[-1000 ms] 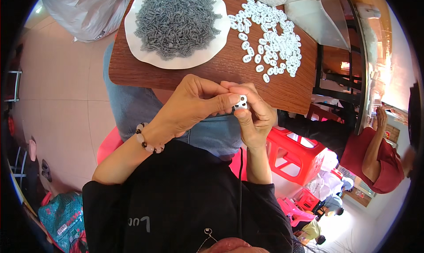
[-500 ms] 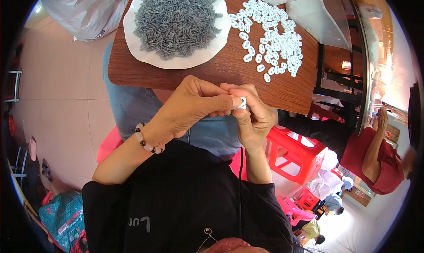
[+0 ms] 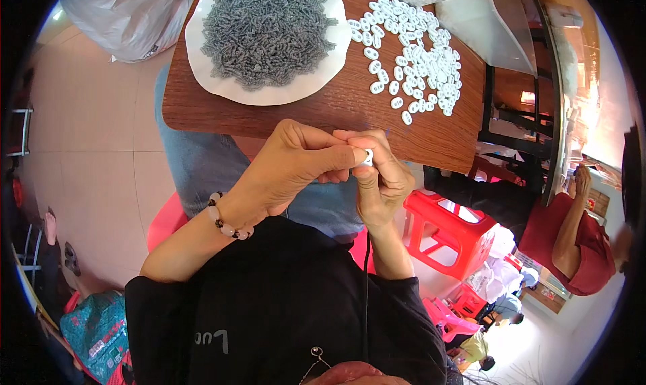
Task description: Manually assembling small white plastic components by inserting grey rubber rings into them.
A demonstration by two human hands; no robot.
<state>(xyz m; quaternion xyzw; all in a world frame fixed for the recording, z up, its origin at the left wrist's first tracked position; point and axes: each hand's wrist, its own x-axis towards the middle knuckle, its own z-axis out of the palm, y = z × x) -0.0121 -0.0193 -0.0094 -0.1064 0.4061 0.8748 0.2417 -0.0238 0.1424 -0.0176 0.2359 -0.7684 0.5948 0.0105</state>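
Observation:
A small white oval plastic piece [image 3: 368,158] is pinched between my two hands, just off the near edge of the brown table [image 3: 431,141]. My left hand [image 3: 296,162] is closed, its thumb and fingertips pressed against the piece from the left. From the right, my right hand [image 3: 385,183] grips the same piece between thumb and fingers. Fingertips cover most of it, so whether a spring is in it cannot be seen. Small grey coil springs [image 3: 266,35] are heaped on a white scalloped plate [image 3: 196,65]. Many similar white pieces [image 3: 425,69] with dark holes lie scattered on the table's right side.
A translucent white container [image 3: 481,28] stands at the table's back right. Right of me is a red plastic stool [image 3: 457,240]. A large pale plastic bag [image 3: 128,15] sits at the far left. Another person in a red shirt [image 3: 565,244] is at the right.
Both hands have shifted very slightly left, still pinching the white piece. The plate appears slightly further left in the view.

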